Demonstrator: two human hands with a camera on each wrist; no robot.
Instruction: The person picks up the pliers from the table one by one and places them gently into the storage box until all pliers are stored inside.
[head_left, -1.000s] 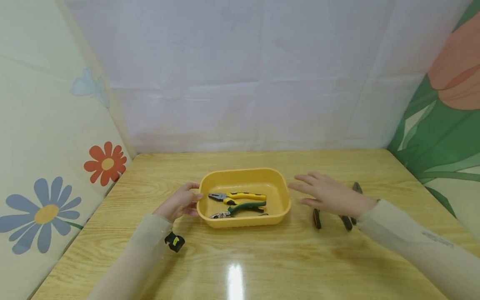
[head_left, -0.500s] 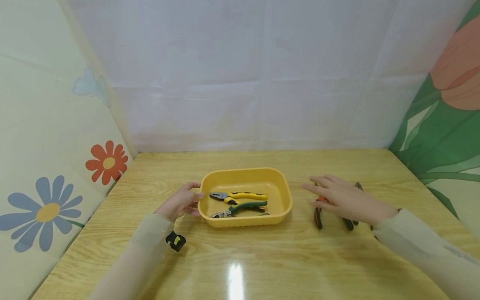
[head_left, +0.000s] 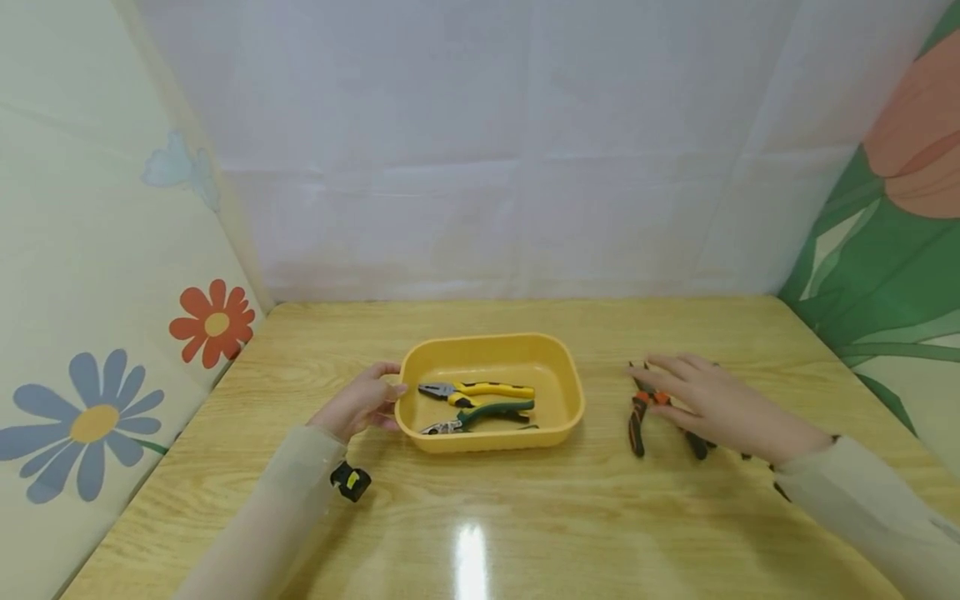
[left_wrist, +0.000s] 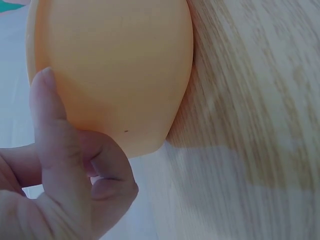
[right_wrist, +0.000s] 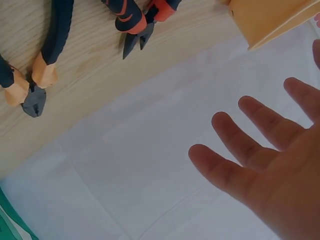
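Note:
My left hand (head_left: 363,404) holds the left end of a yellow tray (head_left: 480,443); in the left wrist view its thumb lies on the rim, fingers bent against the outer wall (left_wrist: 120,75). In the tray lie yellow-black pliers (head_left: 491,389) and green-handled pliers (head_left: 495,410), with part of another green thing by the near wall. My right hand (head_left: 731,408), fingers spread and holding nothing, is over the tools on the right. Red-black pliers (head_left: 637,425) show beside its fingertips. The right wrist view shows these pliers (right_wrist: 131,19) and orange-black ones (right_wrist: 56,35).
Below my left wrist is a small black object with a yellow mark (head_left: 350,482). Dark tool parts (head_left: 780,490) show by my right sleeve. A white cloth (head_left: 480,167) stands behind the wooden table (head_left: 525,525), with flower-patterned sheets at both sides.
My right hand has moved right, away from the tray, uncovering more of the red-black pliers. My left hand and the tray have stayed nearly still.

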